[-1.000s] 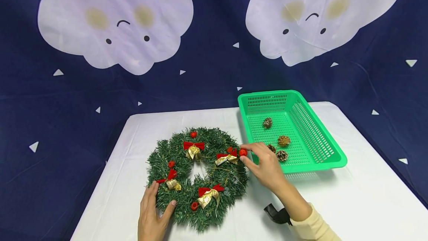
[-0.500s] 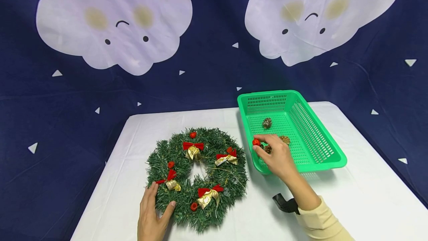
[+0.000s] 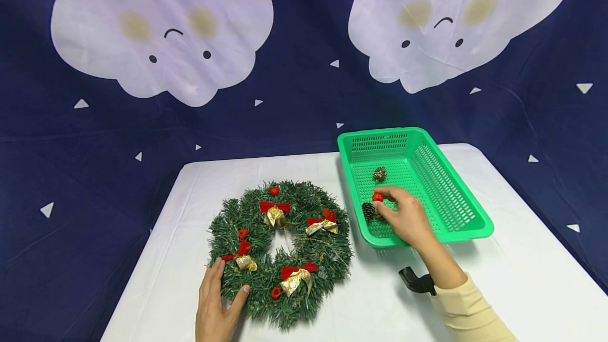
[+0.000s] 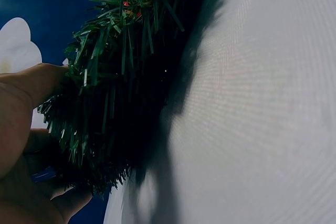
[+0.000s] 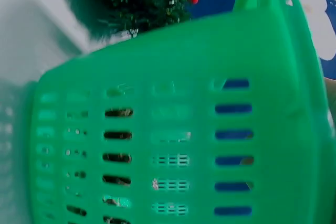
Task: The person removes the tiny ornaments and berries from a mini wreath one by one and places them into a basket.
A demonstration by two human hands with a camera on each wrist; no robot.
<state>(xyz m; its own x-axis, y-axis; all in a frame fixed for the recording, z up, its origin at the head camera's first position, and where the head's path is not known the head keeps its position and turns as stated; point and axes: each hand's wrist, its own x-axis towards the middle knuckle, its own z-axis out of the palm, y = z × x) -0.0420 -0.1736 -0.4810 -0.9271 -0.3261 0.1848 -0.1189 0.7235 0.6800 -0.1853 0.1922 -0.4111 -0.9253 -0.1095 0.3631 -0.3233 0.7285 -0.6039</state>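
Red ball (image 3: 377, 197): pinched in right hand (image 3: 406, 218), over green basket (image 3: 446, 194), near pine cones (image 3: 368, 212). Could slip from a loose pinch and roll among cones. With left hand (image 3: 218, 300) against wreath (image 3: 311, 255) edge, thumb and fingers apart, could shift wreath by a stray push. Can't tell ball's height over basket. No view of ball past basket from right wrist. Deep shadow under wreath.

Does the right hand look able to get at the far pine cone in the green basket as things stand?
Probably yes: the right hand is over the green basket, and the far pine cone lies uncovered. However, it pinches a red ornament, which it would likely have to release first.
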